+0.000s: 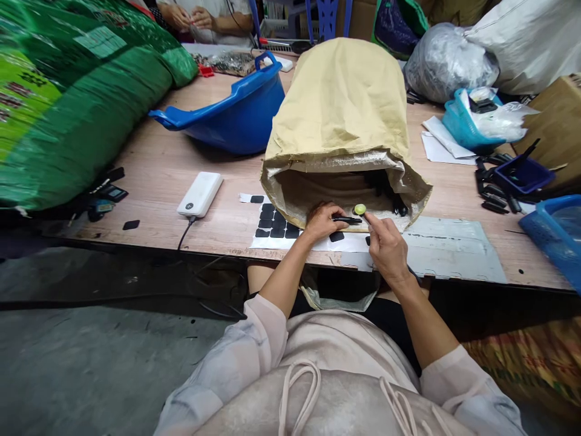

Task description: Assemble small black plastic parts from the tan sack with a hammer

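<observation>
In the head view my left hand [321,220] rests at the mouth of a tan woven sack [345,103], its fingers closed on a slim black pen-shaped piece [348,219]. Close to its right, my right hand [388,247] grips a mallet-like tool with a round yellow-green head [360,209]; most of its handle is hidden by the fingers. That head is just above the black piece; I cannot tell if they touch. Further dark pieces [398,204] lie inside the sack. Under my left forearm is a white sheet of black rounded stickers [278,225].
Left stand a white power bank [200,194] with a cable, a blue basin [231,115] and green sacks [91,109]. At right are a grey sheet [454,248], a purple tray [524,175] among black parts, and a blue bin [556,230]. Another person's hands [193,18] show across the table.
</observation>
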A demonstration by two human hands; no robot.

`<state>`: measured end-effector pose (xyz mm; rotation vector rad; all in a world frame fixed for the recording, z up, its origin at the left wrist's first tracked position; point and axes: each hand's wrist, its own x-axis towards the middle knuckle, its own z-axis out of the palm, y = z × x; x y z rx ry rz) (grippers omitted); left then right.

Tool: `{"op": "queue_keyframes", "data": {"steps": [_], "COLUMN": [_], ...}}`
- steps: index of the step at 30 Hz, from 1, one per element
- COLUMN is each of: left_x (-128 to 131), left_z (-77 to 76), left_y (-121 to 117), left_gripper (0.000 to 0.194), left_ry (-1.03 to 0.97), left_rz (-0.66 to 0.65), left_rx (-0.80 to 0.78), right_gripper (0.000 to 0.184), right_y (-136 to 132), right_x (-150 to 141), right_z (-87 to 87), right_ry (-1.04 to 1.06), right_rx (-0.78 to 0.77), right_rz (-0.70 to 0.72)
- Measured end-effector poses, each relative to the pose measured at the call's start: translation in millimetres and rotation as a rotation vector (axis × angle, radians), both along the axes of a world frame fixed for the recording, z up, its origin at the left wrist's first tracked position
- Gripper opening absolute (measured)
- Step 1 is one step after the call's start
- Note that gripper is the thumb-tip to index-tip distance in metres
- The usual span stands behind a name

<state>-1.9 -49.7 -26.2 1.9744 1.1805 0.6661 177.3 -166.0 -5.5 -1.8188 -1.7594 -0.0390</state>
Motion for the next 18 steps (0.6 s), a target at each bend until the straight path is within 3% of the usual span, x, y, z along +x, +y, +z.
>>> {"op": "queue_keyframes", "data": {"steps": [4, 8, 12, 16, 18], "left_x": [0.4, 0.0, -0.8, -2.5, -4.4], "left_z": [3.4, 3.4, 0.9, 3.4, 8.4], "left_y": [-0.7, -1.8, -0.2, -1.1, -12.6], "left_gripper": [0.016, 0.017, 0.016, 0.014, 0.017], "left_ry": [0.045, 0.081, 0.123, 0.137, 0.080], "left_rz": [0.001, -0.017, -0.031, -0.055, -0.061], "left_rx": [0.024, 0.060, 0.089, 0.124, 0.144], "right_gripper": [0.042, 0.040, 0.039, 0.038, 0.038], "right_y": [19.2, 35.7, 38.9, 37.3, 37.2], "right_x": [21.9, 37.5, 37.9, 34.2, 33.6], "right_z": [0.6, -13.1, -25.4, -26.0, -24.7], "right_ry": [-0.085, -0.198, -0.276, -0.296, -0.301], "right_rx": [0.004, -0.057, -0.093, -0.111, -0.124], "right_rz": [-0.054, -0.117, -0.141, -0.149, -0.153]}}
